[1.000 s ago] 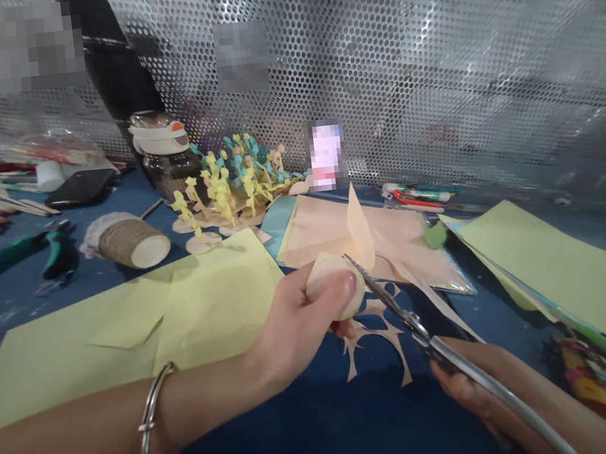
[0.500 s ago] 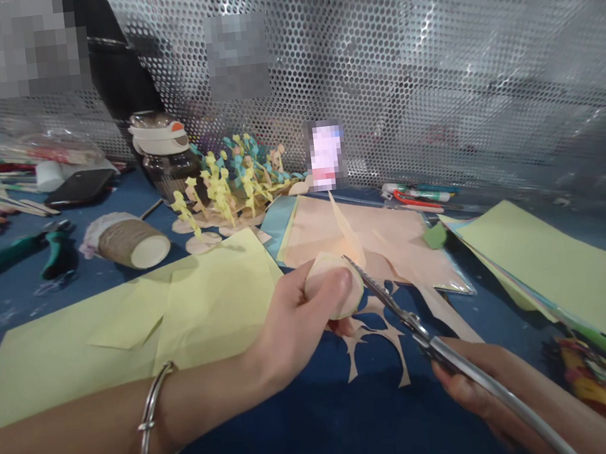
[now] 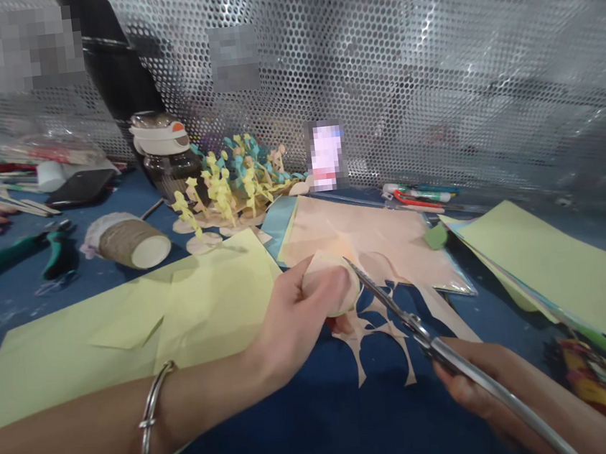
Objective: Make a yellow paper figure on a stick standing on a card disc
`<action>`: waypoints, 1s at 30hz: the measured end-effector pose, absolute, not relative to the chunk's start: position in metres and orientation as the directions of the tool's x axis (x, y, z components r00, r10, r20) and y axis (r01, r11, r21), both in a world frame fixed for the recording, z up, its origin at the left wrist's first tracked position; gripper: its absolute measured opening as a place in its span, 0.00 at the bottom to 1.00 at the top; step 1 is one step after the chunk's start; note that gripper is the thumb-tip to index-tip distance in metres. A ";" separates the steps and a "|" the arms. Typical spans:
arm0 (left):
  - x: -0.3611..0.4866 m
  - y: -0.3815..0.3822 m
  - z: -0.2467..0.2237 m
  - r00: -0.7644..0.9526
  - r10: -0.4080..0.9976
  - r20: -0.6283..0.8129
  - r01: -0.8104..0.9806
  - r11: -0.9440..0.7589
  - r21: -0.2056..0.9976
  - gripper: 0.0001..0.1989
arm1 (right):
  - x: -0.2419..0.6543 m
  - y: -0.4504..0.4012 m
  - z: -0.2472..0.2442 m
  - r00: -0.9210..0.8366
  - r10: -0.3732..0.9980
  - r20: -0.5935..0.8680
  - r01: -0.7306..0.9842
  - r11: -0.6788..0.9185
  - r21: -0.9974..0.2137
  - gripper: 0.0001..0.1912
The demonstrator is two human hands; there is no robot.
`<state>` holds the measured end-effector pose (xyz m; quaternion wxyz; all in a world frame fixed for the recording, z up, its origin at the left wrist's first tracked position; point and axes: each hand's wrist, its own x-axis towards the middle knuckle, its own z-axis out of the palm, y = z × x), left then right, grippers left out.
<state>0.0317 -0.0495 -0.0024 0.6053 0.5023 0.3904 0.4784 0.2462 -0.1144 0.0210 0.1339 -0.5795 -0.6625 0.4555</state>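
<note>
Peach paper, a small rounded piece (image 3: 333,281), is pinched between the thumb and bent fingers of the left hand (image 3: 295,314), above the blue table (image 3: 239,443), with a lacy cut-out (image 3: 379,331) trailing below it. The right hand (image 3: 476,382) curls around long steel scissors (image 3: 435,354), their long axis running up and left so the blade tips meet the piece's right edge. The left hand is nearer, gripping it directly.

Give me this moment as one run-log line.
Left hand: pinches peach paper piece | Right hand: holds scissors, blades at paper edge | Nearby: yellow paper sheets
</note>
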 end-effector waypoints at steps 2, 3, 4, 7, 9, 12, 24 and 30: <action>0.031 -0.050 -0.001 0.246 0.969 0.006 -0.182 0.040 0.982 0.12 | 0.247 -0.114 0.021 -0.317 0.895 -0.315 0.653 -0.034 -0.756 0.26; 0.031 -0.051 -0.001 0.252 0.968 0.006 -0.175 0.040 0.984 0.13 | 0.247 -0.114 0.021 -0.337 0.898 -0.283 0.654 0.007 -0.756 0.26; 0.031 -0.051 0.000 0.257 0.966 0.004 -0.165 0.040 0.985 0.13 | 0.247 -0.114 0.022 -0.353 0.903 -0.245 0.656 0.052 -0.753 0.25; 0.032 -0.051 0.001 0.271 0.963 -0.009 -0.146 0.050 0.988 0.12 | 0.249 -0.113 0.024 -0.376 0.914 -0.154 0.666 0.152 -0.730 0.25; 0.033 -0.052 0.002 0.290 0.957 -0.021 -0.155 0.068 0.985 0.12 | 0.249 -0.112 0.025 -0.372 0.917 -0.144 0.676 0.161 -0.719 0.25; 0.034 -0.053 0.004 0.340 0.940 -0.021 -0.185 0.089 0.979 0.12 | 0.250 -0.112 0.026 -0.369 0.917 -0.154 0.683 0.155 -0.714 0.26; 0.033 -0.053 0.004 0.342 0.940 -0.008 -0.127 0.055 0.990 0.12 | 0.252 -0.112 0.020 -0.312 0.935 -0.168 0.686 0.100 -0.721 0.25; 0.033 -0.053 0.004 0.317 0.948 -0.014 -0.106 0.050 0.993 0.12 | 0.250 -0.116 0.022 -0.275 0.954 -0.117 0.722 0.125 -0.680 0.27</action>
